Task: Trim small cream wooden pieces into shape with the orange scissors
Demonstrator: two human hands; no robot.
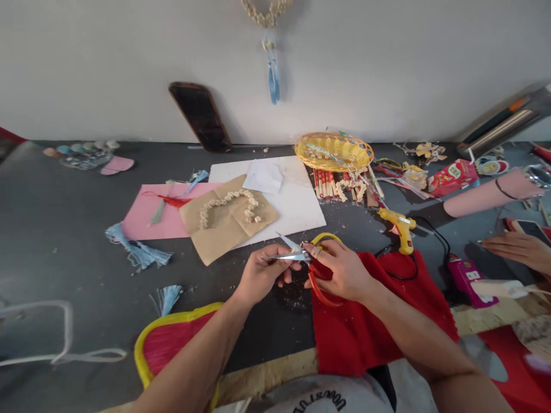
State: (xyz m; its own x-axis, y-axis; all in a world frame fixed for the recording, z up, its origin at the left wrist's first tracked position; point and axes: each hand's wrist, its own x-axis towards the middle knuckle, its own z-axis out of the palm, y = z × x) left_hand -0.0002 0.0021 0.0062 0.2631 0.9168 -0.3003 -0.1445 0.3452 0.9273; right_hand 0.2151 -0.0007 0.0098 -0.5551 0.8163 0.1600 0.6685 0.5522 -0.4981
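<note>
My right hand [340,268] is closed round a pair of scissors [301,252] with yellow and red handles, its open blades pointing left. My left hand [263,271] is pinched just below the blades, holding something too small to make out. Both hands hover over the dark table, beside a red cloth [379,321] that lies under my right forearm. Beyond the hands lies a brown paper [228,221] bearing a curved row of pale shells [226,203].
A white sheet [297,203], pink sheet [146,215] and blue tassels [138,249] lie left of centre. A yellow basket [333,152], sticks and a yellow glue gun [400,228] sit to the right. Another person's hand [514,248] rests at far right. A red fan [167,344] lies near me.
</note>
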